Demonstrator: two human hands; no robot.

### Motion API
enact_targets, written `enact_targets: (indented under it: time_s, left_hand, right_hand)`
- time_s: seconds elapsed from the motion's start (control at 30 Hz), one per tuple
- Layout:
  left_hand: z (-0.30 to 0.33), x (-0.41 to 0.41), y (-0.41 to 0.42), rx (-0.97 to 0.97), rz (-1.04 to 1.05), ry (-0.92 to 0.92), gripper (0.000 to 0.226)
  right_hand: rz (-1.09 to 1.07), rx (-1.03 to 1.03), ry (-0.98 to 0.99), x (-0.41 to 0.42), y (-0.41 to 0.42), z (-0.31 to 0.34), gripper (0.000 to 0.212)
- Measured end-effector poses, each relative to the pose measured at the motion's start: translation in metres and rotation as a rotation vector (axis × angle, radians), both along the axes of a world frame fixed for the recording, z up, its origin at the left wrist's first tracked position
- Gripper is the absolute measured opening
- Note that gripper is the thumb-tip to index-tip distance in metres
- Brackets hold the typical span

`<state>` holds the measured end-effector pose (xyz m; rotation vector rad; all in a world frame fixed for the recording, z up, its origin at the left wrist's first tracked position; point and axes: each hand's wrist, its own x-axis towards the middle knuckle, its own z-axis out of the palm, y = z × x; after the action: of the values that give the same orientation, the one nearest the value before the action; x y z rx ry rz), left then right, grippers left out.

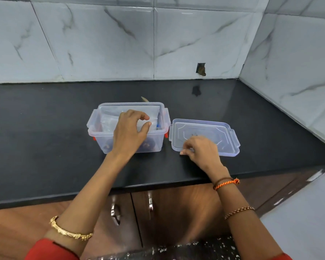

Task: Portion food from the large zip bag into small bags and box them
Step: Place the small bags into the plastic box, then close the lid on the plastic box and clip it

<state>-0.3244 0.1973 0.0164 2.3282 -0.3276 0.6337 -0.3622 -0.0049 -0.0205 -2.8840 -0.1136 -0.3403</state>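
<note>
Two hands | our left hand [129,131] pinches a clear bag [148,124] in the box [154,145] | our right hand [201,151] grips the lid [223,136] on the desk [45,139]

Single head view, worn high, looking forward and steeply down over the counter [45,128] near edge toward its back edge and far right corner. Close range, wide-angle distortion.

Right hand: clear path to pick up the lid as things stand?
Probably yes. The right hand is already at the near left edge of the lid, which lies flat on the counter beside the box. Nothing lies on it; the left hand is over the box.
</note>
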Motion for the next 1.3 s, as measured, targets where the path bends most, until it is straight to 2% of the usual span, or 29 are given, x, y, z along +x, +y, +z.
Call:
enact_targets:
  time_s: [0.1,0.2,0.33,0.47,0.53,0.6,0.7,0.73,0.8,0.9,0.97,1.0,1.07,1.13,1.2,1.3]
  left_hand:
    - [-0.001,-0.001,0.000,-0.005,0.013,-0.012,0.015]
    - [-0.001,0.000,0.005,0.003,0.014,-0.023,0.016]
    - [0.011,0.000,0.027,-0.007,0.046,-0.089,0.014]
    - [0.024,0.003,0.064,0.044,0.232,-0.117,0.021]
    - [0.028,0.008,0.082,0.009,0.291,-0.025,0.031]
    - [0.031,0.009,0.099,-0.113,0.302,0.139,0.044]
    - [0.024,0.011,0.112,-0.229,0.243,0.360,0.055]
    - [0.020,0.011,0.113,-0.267,0.199,0.413,0.055]
    - [0.012,0.010,0.115,-0.390,0.111,0.475,0.049]
    - [0.006,0.008,0.111,-0.590,0.032,0.465,0.034]
    - [0.006,0.006,0.107,-0.667,0.026,0.468,0.030]
    - [0.006,0.005,0.107,-0.692,0.036,0.472,0.029]
    - [0.007,0.004,0.104,-0.737,0.053,0.490,0.033]
    - [0.010,0.006,0.104,-0.761,0.074,0.502,0.039]
    - [0.011,0.008,0.104,-0.759,0.061,0.494,0.033]
    - [0.013,0.012,0.104,-0.692,0.079,0.467,0.019]
  right_hand:
    - [-0.016,-0.079,-0.121,-0.001,-0.005,-0.001,0.020]
    - [-0.065,-0.036,-0.269,0.001,-0.011,0.012,0.014]
    - [-0.224,0.168,-0.423,0.005,-0.011,0.058,0.014]
    - [-0.251,0.443,-0.592,0.016,0.000,0.096,0.014]
    - [-0.215,0.606,-0.737,0.019,0.013,0.110,0.016]
    - [-0.186,0.776,-0.881,0.020,0.031,0.123,0.020]
    - [-0.129,1.086,-1.039,0.020,0.056,0.128,0.007]
    - [-0.136,1.232,-1.043,0.020,0.065,0.126,0.011]
    - [-0.186,1.571,-0.942,0.023,0.083,0.115,0.020]
    - [-0.259,2.022,-0.560,0.019,0.112,0.087,0.013]
    - [-0.308,2.175,-0.376,0.014,0.128,0.070,0.008]
    - [-0.334,2.214,-0.335,0.011,0.134,0.064,0.015]
    - [-0.356,2.202,-0.300,0.007,0.143,0.059,0.027]
    - [-0.348,2.070,-0.251,0.002,0.148,0.058,0.040]
    - [-0.293,1.918,-0.199,-0.002,0.146,0.057,0.052]
    - [-0.264,1.676,-0.143,-0.005,0.131,0.057,0.050]
